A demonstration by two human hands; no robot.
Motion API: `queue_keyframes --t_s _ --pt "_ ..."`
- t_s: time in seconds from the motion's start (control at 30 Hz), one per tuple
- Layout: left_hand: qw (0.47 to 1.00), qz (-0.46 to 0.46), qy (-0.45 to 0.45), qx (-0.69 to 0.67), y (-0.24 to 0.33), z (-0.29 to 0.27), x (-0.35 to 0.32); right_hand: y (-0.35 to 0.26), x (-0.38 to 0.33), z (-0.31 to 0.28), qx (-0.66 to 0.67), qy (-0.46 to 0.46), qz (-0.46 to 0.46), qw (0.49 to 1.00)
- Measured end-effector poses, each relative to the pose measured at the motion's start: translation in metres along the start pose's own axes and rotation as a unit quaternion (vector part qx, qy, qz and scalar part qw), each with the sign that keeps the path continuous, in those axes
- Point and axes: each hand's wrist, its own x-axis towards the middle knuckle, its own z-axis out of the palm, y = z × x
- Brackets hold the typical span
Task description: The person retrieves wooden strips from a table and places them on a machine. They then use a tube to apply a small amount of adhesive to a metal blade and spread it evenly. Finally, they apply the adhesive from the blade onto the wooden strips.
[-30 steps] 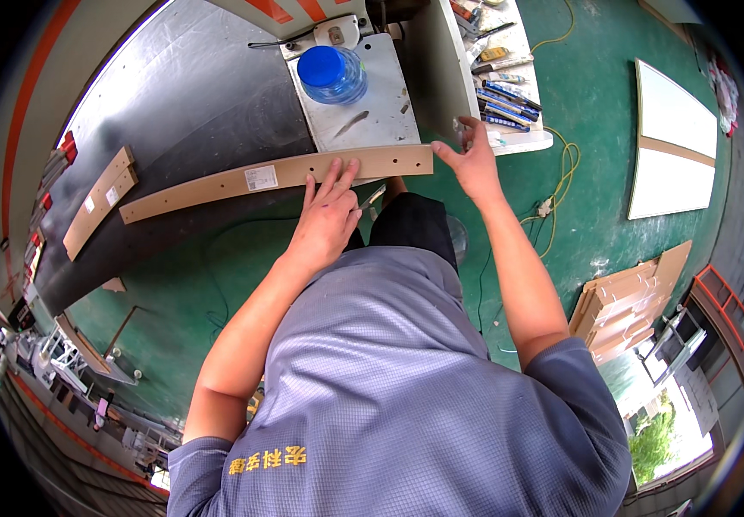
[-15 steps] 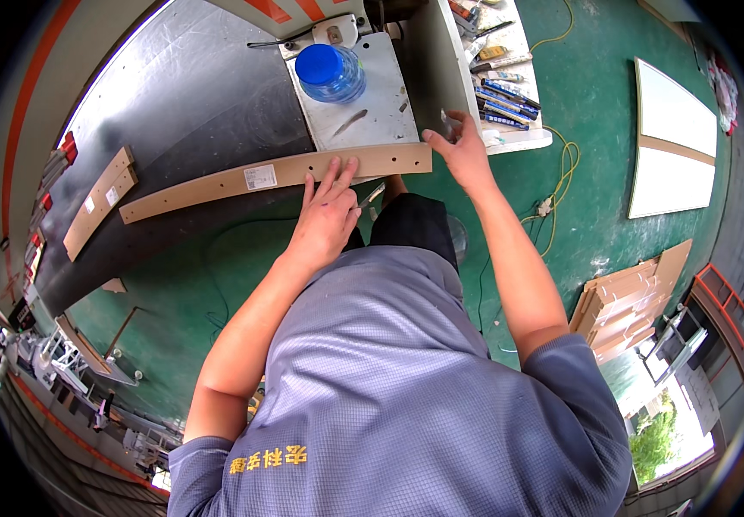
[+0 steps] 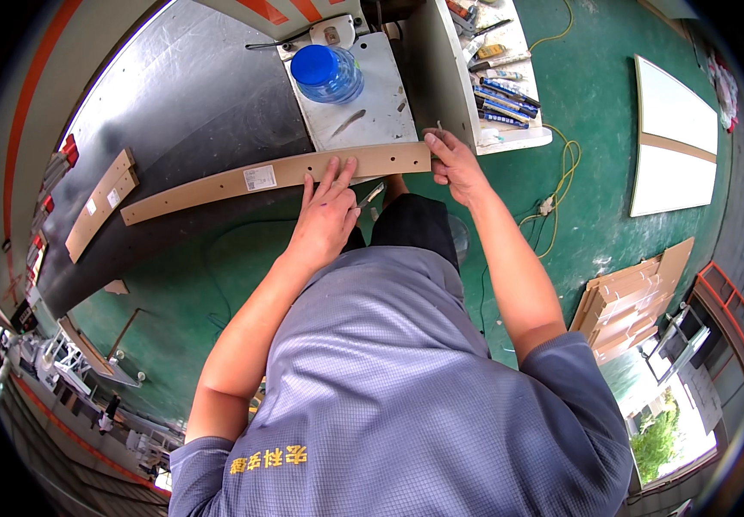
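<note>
A long, slightly curved brown strip (image 3: 208,187) with small holes and a white label lies along the near edge of the dark tabletop. My left hand (image 3: 325,220) rests on its right part, fingers stretched out over the face. Beside that thumb a slim, shiny tool (image 3: 373,195) sticks out; whether the thumb grips it I cannot tell. My right hand (image 3: 456,164) is at the strip's right end, fingers closed. A small pale tip shows above its fingertips; the rest of that thing is hidden.
A shorter brown strip (image 3: 101,203) lies left on the dark tabletop (image 3: 208,95). A blue-lidded clear jar (image 3: 327,76) stands on a white plate (image 3: 381,103). Pens and tools fill a white tray (image 3: 510,138) at right. A yellow cable (image 3: 572,172) crosses the green floor.
My right hand has moved left and slightly down, from beside the white tray to the strip's right end, and its fingers have curled in. My left hand stays on the strip.
</note>
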Motion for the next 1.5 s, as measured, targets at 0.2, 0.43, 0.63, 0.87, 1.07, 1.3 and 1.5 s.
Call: queue_keyframes --t_s 0.2,0.43,0.63,0.87,1.07,1.3,1.5 --pt "1.0 -0.002 0.001 -0.004 -0.001 0.0 0.0 0.016 -0.01 -0.01 0.03 0.005 0.026 0.999" --pt "1.0 -0.001 0.0 0.001 0.0 -0.001 0.0 -0.007 -0.006 0.011 -0.15 0.113 -0.075 0.979" --pt "1.0 0.004 -0.001 0.001 0.0 -0.001 0.001 -0.01 -0.006 0.007 -0.157 0.13 -0.121 0.972" --pt "1.0 -0.003 -0.003 -0.008 0.0 -0.001 0.0 -0.001 -0.008 -0.006 -0.082 0.104 -0.032 0.991" --pt "1.0 -0.002 -0.009 -0.006 0.001 -0.003 0.001 0.001 -0.007 0.003 0.041 0.035 -0.005 0.999" --pt "1.0 -0.011 -0.024 0.0 0.005 -0.008 0.002 0.033 -0.032 -0.017 0.046 0.069 -0.01 0.997" --pt "0.989 -0.037 0.005 -0.144 0.011 -0.026 0.011 0.021 -0.063 -0.014 0.082 0.034 -0.1 0.991"
